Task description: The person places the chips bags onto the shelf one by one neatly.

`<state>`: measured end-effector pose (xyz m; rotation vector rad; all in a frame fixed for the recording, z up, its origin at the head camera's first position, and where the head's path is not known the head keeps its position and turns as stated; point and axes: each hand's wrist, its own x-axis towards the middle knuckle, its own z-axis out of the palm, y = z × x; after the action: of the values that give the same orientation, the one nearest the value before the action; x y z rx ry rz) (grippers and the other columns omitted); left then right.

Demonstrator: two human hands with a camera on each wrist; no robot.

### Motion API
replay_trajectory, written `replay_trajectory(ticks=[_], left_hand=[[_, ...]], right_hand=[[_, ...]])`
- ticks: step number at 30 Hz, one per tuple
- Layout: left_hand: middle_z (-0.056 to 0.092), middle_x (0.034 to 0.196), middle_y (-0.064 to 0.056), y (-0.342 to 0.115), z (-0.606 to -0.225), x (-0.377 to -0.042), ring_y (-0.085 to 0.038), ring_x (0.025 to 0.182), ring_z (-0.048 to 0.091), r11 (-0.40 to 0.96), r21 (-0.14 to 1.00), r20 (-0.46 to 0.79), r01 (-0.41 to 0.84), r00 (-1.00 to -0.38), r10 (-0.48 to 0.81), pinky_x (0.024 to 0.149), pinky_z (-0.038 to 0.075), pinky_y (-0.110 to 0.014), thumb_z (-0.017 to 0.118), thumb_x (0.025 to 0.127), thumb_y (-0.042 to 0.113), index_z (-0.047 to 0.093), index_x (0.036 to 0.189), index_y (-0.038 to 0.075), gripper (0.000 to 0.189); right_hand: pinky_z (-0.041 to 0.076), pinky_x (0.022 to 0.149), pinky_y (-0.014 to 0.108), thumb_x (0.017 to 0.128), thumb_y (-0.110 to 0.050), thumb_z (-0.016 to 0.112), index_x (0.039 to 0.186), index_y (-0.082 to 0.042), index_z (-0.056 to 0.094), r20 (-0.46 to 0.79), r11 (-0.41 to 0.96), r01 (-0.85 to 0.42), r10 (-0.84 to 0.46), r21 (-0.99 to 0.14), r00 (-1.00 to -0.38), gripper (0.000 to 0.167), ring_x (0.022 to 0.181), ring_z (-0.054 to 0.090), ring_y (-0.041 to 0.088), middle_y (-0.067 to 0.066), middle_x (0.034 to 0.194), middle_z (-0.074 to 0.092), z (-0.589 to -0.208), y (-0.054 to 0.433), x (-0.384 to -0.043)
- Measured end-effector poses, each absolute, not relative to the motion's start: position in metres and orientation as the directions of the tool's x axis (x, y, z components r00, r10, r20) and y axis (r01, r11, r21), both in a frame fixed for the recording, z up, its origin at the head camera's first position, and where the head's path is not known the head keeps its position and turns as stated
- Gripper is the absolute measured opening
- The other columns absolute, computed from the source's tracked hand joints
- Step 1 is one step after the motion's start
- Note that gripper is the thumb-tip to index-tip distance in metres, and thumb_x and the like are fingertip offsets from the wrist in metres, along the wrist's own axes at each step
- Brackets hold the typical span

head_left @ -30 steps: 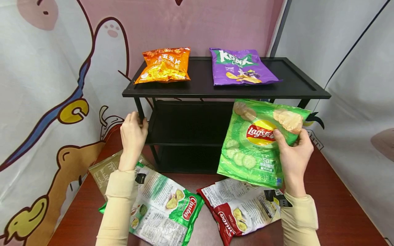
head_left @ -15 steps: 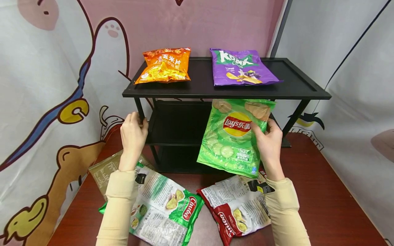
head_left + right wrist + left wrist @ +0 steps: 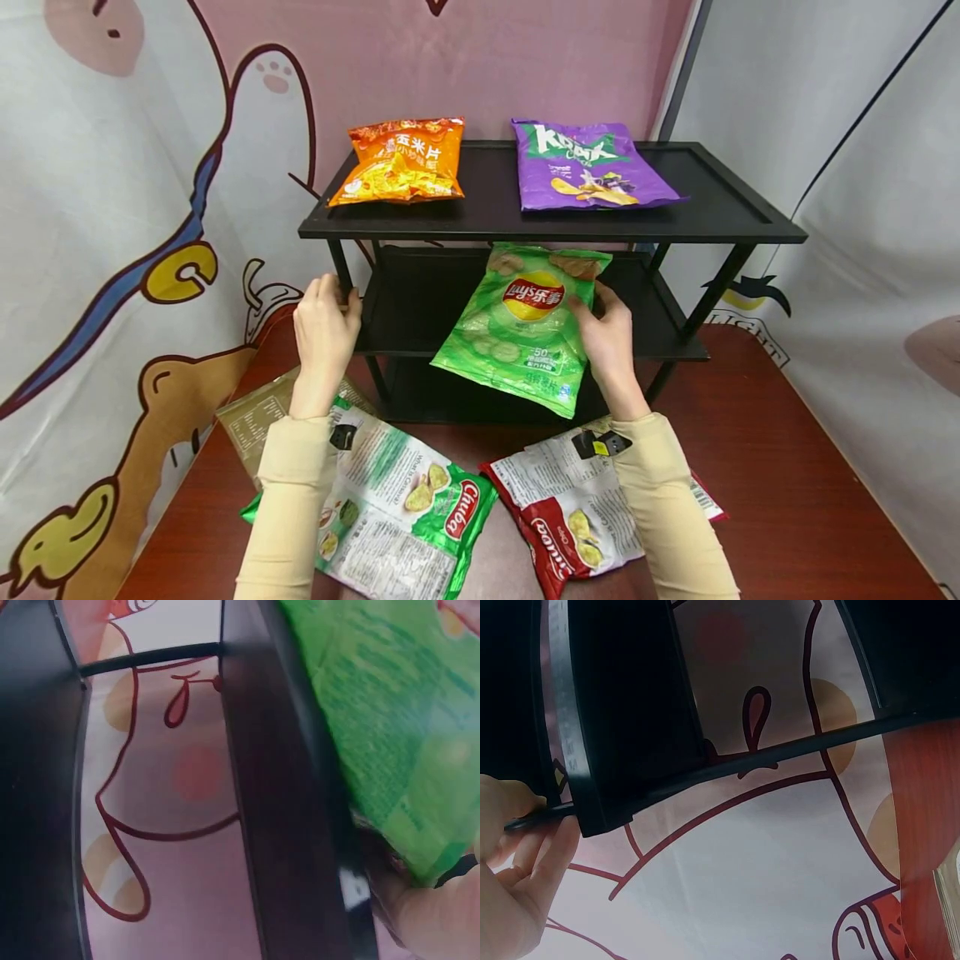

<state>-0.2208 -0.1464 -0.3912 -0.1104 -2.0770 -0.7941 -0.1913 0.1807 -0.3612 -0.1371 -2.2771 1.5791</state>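
My right hand pinches the right edge of a green Lay's chip bag, thumb on its front. Tilted, the bag hangs before the middle level of a black three-level shelf rack, just under its top board. Whether it touches the middle board, I cannot tell. In the right wrist view the green bag fills the upper right, beside the dark boards. My left hand grips the rack's front left post; the left wrist view shows thumb and fingers around that thin black post.
On the top board lie an orange chip bag and a purple chip bag. Below, a green-and-white Chuba bag, a red-and-white Chuba bag and a gold-brown bag lie on the reddish wooden table.
My right hand has carried the green chip bag left, from the rack's right side to before its middle level, and the bag's lower end now tilts further toward me. The left hand stays put.
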Motion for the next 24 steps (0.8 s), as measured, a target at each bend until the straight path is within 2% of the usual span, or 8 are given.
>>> replay_trajectory(ticks=[2,5,7,10,13,17,21,24], left_hand=[[0.052,0.071,-0.021,-0.147,-0.391,-0.221,-0.041,0.065,0.056,0.791,0.495,0.770,0.358,-0.603,-0.209,0.058,0.043,-0.049,0.061,0.085,0.008,0.053,0.078,-0.005,0.017],[0.053,0.071,-0.021,-0.147,-0.391,-0.221,-0.041,0.065,0.057,0.791,0.494,0.772,0.361,-0.601,-0.207,0.058,0.043,-0.048,0.061,0.086,0.008,0.053,0.078,-0.005,0.017],[0.053,0.071,-0.021,-0.147,-0.392,-0.222,-0.041,0.065,0.057,0.791,0.493,0.774,0.363,-0.598,-0.208,0.058,0.043,-0.048,0.061,0.086,0.008,0.053,0.078,-0.005,0.017],[0.053,0.071,-0.021,-0.147,-0.392,-0.222,-0.041,0.065,0.057,0.789,0.495,0.773,0.363,-0.598,-0.210,0.058,0.044,-0.048,0.061,0.085,0.008,0.053,0.078,-0.005,0.017],[0.053,0.071,-0.021,-0.147,-0.392,-0.221,-0.041,0.065,0.057,0.790,0.495,0.771,0.363,-0.602,-0.207,0.058,0.044,-0.048,0.062,0.085,0.008,0.053,0.078,-0.005,0.017],[0.053,0.071,-0.021,-0.147,-0.392,-0.221,-0.041,0.066,0.057,0.791,0.494,0.773,0.361,-0.600,-0.208,0.059,0.044,-0.049,0.062,0.085,0.009,0.054,0.078,-0.005,0.017],[0.053,0.071,-0.021,-0.147,-0.393,-0.222,-0.041,0.066,0.057,0.789,0.495,0.776,0.364,-0.593,-0.214,0.059,0.044,-0.048,0.062,0.085,0.008,0.053,0.078,-0.005,0.017],[0.053,0.070,-0.021,-0.147,-0.393,-0.222,-0.041,0.065,0.057,0.788,0.496,0.776,0.365,-0.593,-0.213,0.058,0.044,-0.048,0.062,0.086,0.008,0.053,0.078,-0.005,0.017]], right_hand=[[0.045,0.069,0.014,0.095,-0.019,0.052,0.142,-0.003,0.039,0.221,0.372,-0.120,0.241,-0.920,-0.945,0.052,0.083,0.055,0.007,0.017,0.135,0.052,-0.363,0.179,-0.194],[0.046,0.087,0.026,0.095,-0.019,0.051,0.149,-0.004,0.025,0.182,0.389,-0.106,0.163,-0.915,-0.970,0.061,0.106,0.054,0.019,0.017,0.147,0.040,-0.365,0.178,-0.198],[0.042,0.099,0.035,0.095,-0.017,0.051,0.151,-0.004,0.015,0.144,0.411,-0.087,0.112,-0.907,-0.983,0.067,0.124,0.047,0.026,0.018,0.153,0.030,-0.366,0.179,-0.201],[0.035,0.109,0.046,0.095,-0.017,0.052,0.151,-0.001,0.009,0.135,0.518,-0.079,0.071,-0.852,-0.988,0.073,0.135,0.037,0.034,0.022,0.155,0.022,-0.367,0.179,-0.202],[0.031,0.111,0.050,0.093,-0.016,0.054,0.149,0.004,0.016,0.206,0.651,-0.118,0.061,-0.750,-0.977,0.071,0.138,0.032,0.040,0.026,0.155,0.019,-0.366,0.177,-0.197],[0.031,0.110,0.054,0.089,-0.011,0.057,0.142,0.005,0.035,0.352,0.757,-0.226,0.006,-0.613,-0.936,0.060,0.139,0.029,0.044,0.028,0.153,0.020,-0.363,0.169,-0.182],[0.035,0.107,0.053,0.090,-0.015,0.060,0.134,0.004,0.047,0.417,0.799,-0.352,-0.141,-0.488,-0.898,0.050,0.135,0.036,0.040,0.025,0.147,0.034,-0.356,0.154,-0.159],[0.037,0.107,0.051,0.090,-0.027,0.062,0.136,0.000,0.046,0.378,0.825,-0.421,-0.277,-0.378,-0.883,0.055,0.132,0.041,0.038,0.022,0.143,0.041,-0.355,0.143,-0.142]])
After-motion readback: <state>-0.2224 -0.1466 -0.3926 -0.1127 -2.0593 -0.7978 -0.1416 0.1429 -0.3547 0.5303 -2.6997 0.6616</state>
